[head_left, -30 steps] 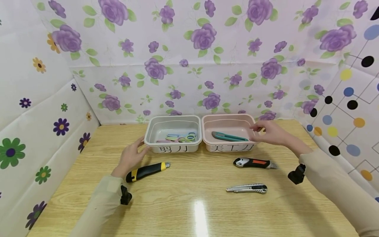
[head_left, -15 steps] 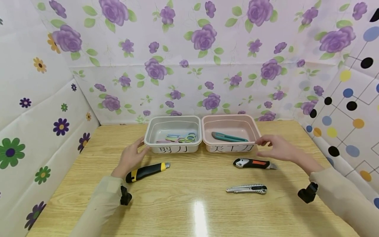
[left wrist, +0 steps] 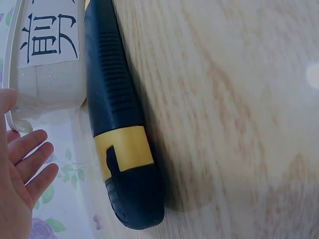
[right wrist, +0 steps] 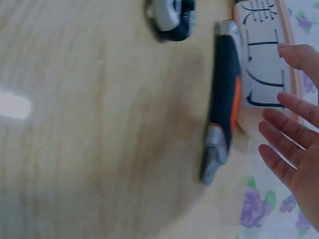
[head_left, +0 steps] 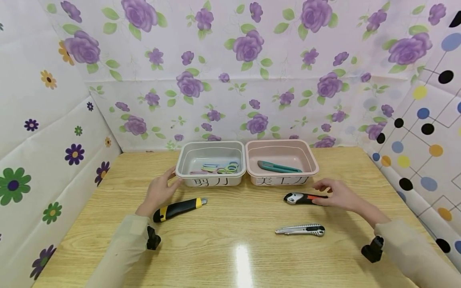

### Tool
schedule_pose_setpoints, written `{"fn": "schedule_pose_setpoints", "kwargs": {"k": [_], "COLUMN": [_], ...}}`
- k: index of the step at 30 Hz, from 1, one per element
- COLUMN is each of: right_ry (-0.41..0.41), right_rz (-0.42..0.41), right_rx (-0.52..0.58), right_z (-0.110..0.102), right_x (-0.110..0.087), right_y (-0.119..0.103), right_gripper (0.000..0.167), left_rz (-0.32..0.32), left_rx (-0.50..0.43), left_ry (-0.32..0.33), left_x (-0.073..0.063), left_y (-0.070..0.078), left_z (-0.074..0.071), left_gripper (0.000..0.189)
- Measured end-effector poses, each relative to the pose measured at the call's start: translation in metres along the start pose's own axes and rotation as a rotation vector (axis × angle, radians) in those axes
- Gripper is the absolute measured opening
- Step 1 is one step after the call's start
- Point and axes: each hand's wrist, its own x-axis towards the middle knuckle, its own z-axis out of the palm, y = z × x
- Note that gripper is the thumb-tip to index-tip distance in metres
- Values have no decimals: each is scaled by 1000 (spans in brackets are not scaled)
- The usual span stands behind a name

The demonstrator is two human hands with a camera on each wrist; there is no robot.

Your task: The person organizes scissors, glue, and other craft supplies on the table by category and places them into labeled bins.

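Note:
My left hand (head_left: 158,193) rests at the left end of the white basket (head_left: 210,143), its fingertips at the rim and its fingers loosely extended. Inside that basket lie scissors (head_left: 227,168) with coloured handles. A black and yellow utility knife (head_left: 178,209) lies on the table beside this hand. My right hand (head_left: 340,196) hovers over the blade end of a black and orange utility knife (head_left: 304,198), fingers spread and holding nothing. Behind it stands the pink basket (head_left: 277,143) with a teal utility knife (head_left: 279,167) in it. A silver utility knife (head_left: 300,229) lies nearer the front.
Both baskets stand side by side on the wooden table (head_left: 216,248), with labels in Chinese characters on their fronts. A floral cloth (head_left: 223,100) hangs close behind them. Patterned cloths flank the table on the left and right.
My right hand has come from the pink basket's right rim forward and down to the black and orange utility knife. My left hand has stayed at the white basket.

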Motion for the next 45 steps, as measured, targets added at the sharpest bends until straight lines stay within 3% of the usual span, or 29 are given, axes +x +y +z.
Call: {"fn": "schedule_pose_setpoints", "kwargs": {"k": [8, 18, 27, 45], "right_ry": [-4, -30, -41, -27], "right_rz": [49, 97, 91, -18], "right_rx": [10, 43, 59, 81], "right_z": [15, 23, 32, 34], "right_x": [-4, -3, -1, -2], "right_y": [16, 20, 27, 29], "right_gripper": [50, 47, 44, 33], "left_rz": [-8, -8, 13, 16], "left_rx": [8, 20, 16, -1], "left_ry": [-1, 4, 16, 21], "left_x": [0, 0, -1, 0], "left_y": [0, 0, -1, 0], "left_z": [1, -1, 0, 1], "left_gripper": [57, 57, 56, 56]}}
